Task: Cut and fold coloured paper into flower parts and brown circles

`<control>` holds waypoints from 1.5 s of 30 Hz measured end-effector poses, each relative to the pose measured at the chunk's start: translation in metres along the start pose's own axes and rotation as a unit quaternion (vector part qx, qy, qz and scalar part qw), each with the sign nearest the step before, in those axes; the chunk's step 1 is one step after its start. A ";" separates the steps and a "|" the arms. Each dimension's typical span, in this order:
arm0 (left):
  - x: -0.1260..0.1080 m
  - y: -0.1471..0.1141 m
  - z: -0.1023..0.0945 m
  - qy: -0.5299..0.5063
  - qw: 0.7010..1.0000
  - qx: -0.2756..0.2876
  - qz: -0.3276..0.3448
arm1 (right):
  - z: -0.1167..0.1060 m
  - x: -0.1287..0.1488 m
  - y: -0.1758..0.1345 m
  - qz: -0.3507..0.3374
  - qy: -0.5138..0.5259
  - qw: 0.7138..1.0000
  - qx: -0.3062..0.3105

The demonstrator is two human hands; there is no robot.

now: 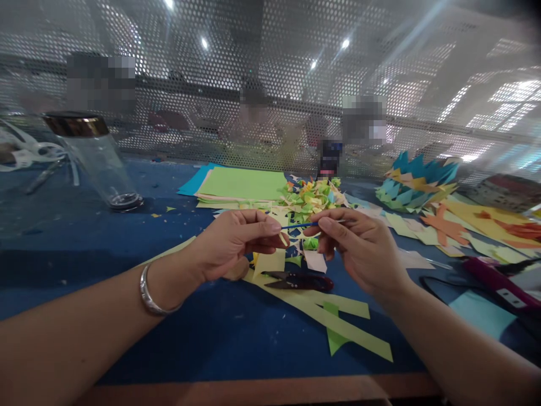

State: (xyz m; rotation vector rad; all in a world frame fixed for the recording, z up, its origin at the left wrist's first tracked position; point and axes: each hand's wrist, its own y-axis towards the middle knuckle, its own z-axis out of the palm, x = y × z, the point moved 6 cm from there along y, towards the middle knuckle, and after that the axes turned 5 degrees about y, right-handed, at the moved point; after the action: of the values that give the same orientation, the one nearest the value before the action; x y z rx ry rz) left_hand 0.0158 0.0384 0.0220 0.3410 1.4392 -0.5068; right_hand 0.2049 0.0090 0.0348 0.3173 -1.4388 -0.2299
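Observation:
A thin blue stick (298, 225) spans the gap between my two hands over the table. My right hand (359, 242) pinches its right part between thumb and fingers. At its other end, my left hand (240, 239) is closed, thumb against fingertips, with the stick's tip at the thumb. A small pale yellow paper strip (283, 239) sticks out from those left fingers. How the strip meets the stick is hidden by the fingertips. Below the hands lie dark-handled thread snips (298, 281) on long pale green paper strips (338, 321).
Behind my hands are a heap of paper scraps (315, 197) and stacked coloured sheets (249, 183). A glass bottle (97, 163) stands left. At right are a zigzag paper crown (418, 180), orange paper cut-outs (446, 225) and a purple power strip (501, 285). A perforated metal screen (279, 73) rises behind.

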 end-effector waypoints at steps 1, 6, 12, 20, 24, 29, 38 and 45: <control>-0.002 0.000 -0.001 0.016 1.000 0.000 0.011 | 0.000 0.000 0.000 0.001 -0.001 1.000 0.001; -0.017 0.000 -0.001 0.139 0.984 0.005 0.109 | -0.002 0.001 0.000 -0.001 -0.011 1.000 0.006; -0.021 0.003 -0.006 0.185 0.973 -0.012 0.137 | -0.002 -0.003 0.000 0.020 -0.016 1.000 0.012; -0.022 0.002 -0.011 0.169 0.975 -0.011 0.146 | 0.001 -0.007 0.001 0.050 -0.041 0.997 0.038; -0.022 0.001 -0.012 0.165 0.976 -0.013 0.142 | 0.000 -0.008 0.001 0.055 -0.038 0.997 0.039; -0.021 0.003 -0.012 0.194 0.971 -0.026 0.140 | -0.002 -0.011 0.002 0.055 -0.039 0.997 0.045; -0.019 0.003 -0.012 0.224 0.966 -0.027 0.123 | -0.002 -0.010 0.003 0.046 -0.074 0.995 0.046; -0.024 -0.001 -0.009 0.249 0.959 -0.004 0.135 | -0.003 -0.008 0.003 0.042 -0.078 0.995 0.046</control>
State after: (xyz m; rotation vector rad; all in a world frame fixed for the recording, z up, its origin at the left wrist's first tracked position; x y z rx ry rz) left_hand 0.0060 0.0449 0.0451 0.6835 1.8425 -0.1950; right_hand 0.2063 0.0153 0.0281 0.3193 -1.6167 -0.1227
